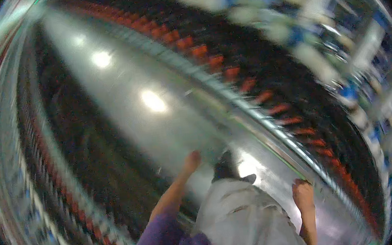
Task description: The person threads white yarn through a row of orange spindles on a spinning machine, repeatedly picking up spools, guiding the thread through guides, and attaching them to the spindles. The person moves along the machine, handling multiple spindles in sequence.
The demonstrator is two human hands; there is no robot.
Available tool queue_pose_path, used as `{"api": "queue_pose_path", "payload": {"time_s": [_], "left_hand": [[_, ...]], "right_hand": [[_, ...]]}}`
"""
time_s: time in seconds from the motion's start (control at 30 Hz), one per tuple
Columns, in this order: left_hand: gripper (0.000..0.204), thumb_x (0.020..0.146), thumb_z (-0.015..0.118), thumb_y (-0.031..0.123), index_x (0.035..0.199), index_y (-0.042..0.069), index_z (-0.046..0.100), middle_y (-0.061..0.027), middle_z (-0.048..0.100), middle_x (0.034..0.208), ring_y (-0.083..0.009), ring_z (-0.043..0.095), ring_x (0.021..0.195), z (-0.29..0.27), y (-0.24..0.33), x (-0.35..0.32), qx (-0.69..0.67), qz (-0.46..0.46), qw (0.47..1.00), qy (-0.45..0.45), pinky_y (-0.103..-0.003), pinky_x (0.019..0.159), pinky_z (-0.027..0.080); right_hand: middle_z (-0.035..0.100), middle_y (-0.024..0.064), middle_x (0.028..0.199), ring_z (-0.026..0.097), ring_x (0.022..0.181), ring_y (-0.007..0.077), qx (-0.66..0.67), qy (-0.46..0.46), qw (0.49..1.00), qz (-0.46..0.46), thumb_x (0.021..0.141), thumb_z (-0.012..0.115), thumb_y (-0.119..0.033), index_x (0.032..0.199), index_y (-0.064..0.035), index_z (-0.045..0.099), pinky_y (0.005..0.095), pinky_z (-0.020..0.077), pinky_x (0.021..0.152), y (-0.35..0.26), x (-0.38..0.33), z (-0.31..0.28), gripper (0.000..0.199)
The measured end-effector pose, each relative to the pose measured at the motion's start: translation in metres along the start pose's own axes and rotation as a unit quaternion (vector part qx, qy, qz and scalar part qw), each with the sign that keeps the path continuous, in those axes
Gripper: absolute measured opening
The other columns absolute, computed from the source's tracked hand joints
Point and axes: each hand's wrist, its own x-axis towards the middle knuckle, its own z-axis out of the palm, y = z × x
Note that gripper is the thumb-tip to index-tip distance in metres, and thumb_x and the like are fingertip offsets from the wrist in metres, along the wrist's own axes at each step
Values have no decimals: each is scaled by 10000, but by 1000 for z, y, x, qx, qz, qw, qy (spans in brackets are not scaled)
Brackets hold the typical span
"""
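Note:
My left hand [192, 161] hangs out in front at my left side, over the aisle floor. Motion smears its fingers, so its grip cannot be read. Low on my right side, my right hand [303, 192] has its fingers curled in. Whatever it may hold is hidden or too small to make out. It appears close to the rail [275, 135] of the long machine on my right; whether they touch, I cannot tell.
A shiny grey floor [119, 87] runs ahead as a narrow aisle. Along the right machine stand rows of orange-red parts [217, 63], with blurred white and blue shapes [312, 63] above. Another long machine [69, 200] with similar reddish parts lines the left.

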Motion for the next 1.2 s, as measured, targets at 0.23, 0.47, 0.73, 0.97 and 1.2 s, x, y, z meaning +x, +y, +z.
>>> {"api": "queue_pose_path", "payload": {"time_s": [0.23,0.47,0.73,0.97,1.2], "left_hand": [[279,886,564,132,1129,-3,560,-129,646,964,-216,620,813,62,93,113,-52,-76,992,-84,-334,696,512],[224,878,556,138,1053,-2,577,-160,648,914,-243,635,756,200,164,92,12,-64,986,-152,-347,620,524],[180,870,547,144,966,0,596,-195,651,857,-274,653,690,383,192,-43,114,-7,944,-310,-363,533,538],[162,904,511,118,918,-14,604,-73,629,718,-157,601,634,560,169,-194,388,279,696,-536,-292,571,483],[310,839,588,181,1058,-32,636,-159,684,875,-222,660,823,648,194,-233,517,356,570,-530,-328,722,506]], "right_hand": [[624,138,716,637,666,292,28,43,988,143,715,585,-68,761,-18,598,377,524,605,-10,-100,13,70],[655,152,735,664,692,305,146,40,919,364,701,598,-47,723,-24,631,412,521,586,6,-231,71,46],[670,172,795,670,725,315,165,57,823,540,731,554,-62,807,-8,637,422,529,626,46,-425,140,125],[659,203,844,659,788,345,218,134,715,651,757,534,-52,813,10,624,451,518,683,55,-543,148,124],[652,195,845,642,795,357,256,232,644,682,840,554,-135,838,13,610,454,506,720,107,-589,166,159]]}}
